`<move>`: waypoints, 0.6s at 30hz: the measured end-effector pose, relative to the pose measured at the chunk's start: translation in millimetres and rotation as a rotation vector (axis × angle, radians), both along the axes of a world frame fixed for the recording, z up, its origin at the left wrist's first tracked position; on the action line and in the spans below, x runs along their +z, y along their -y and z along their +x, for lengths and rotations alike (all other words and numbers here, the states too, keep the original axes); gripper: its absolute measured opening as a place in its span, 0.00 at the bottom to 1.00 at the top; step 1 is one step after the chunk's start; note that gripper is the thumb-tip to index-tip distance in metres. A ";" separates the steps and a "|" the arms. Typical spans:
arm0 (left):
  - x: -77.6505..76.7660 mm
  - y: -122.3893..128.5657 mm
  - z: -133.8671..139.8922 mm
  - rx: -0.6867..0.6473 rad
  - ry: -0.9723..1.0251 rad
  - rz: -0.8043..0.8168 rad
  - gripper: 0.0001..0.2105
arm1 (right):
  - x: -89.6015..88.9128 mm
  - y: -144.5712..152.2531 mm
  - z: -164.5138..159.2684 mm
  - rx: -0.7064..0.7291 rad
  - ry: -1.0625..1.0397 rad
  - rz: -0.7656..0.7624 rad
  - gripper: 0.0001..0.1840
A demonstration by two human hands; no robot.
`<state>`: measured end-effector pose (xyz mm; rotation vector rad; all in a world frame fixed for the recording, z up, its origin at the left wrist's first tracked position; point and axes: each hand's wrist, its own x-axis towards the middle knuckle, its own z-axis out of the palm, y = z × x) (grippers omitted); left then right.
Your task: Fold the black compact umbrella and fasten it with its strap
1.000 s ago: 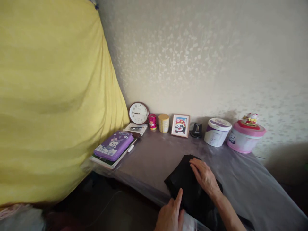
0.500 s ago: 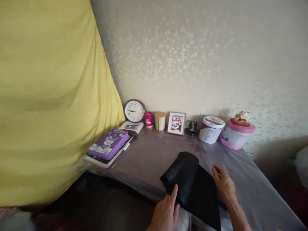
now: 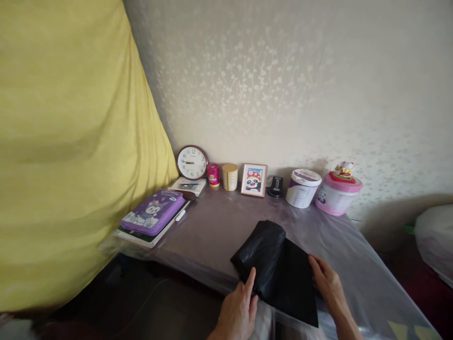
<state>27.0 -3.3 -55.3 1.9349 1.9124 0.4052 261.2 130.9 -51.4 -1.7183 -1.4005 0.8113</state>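
Observation:
A roll of black plastic bags (image 3: 264, 252) lies at the table's near edge, its shiny rolled part to the left and a flat, loose end spread to the right. My left hand (image 3: 238, 304) is at the near end of the roll, index finger stretched along it and thumb below, gripping it there; the other fingers are partly hidden. On the other side, my right hand (image 3: 326, 281) has its thumb and fingers closed on the right edge of the flat end.
A table (image 3: 208, 226) under clear film carries a purple case (image 3: 154, 212) on books at left. Along the wall stand a clock (image 3: 192, 162), a pink can (image 3: 213, 175), a yellow tin (image 3: 230, 177), a picture frame (image 3: 254, 180), a white tub (image 3: 303, 189) and a pink tub (image 3: 338, 193).
My right hand, which was just off the black sheet's edge, now pinches it. The flat end's near corner has risen slightly. My left hand stays on the roll; the view has shifted a little right.

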 end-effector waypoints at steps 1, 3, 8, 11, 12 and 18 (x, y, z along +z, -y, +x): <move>0.1 -0.1 0.1 0.004 -0.001 0.003 0.27 | 2.2 1.1 -1.6 -0.004 -0.017 0.000 0.31; 0.5 -0.1 0.3 0.011 -0.001 0.002 0.27 | 3.5 1.9 -4.0 -0.010 -0.023 0.005 0.32; 2.0 0.9 0.3 0.003 0.006 -0.007 0.26 | -4.5 0.0 -11.8 0.014 0.069 0.082 0.27; 2.2 1.9 -0.6 -0.001 0.018 0.003 0.26 | -6.3 0.9 -19.3 0.011 0.129 0.117 0.23; 2.0 2.1 -0.9 -0.001 0.021 0.008 0.26 | -5.6 1.6 -21.6 0.008 0.134 0.129 0.23; -2.1 1.6 -0.6 0.007 0.017 0.017 0.26 | 3.6 5.8 -30.9 0.037 -0.082 0.161 0.21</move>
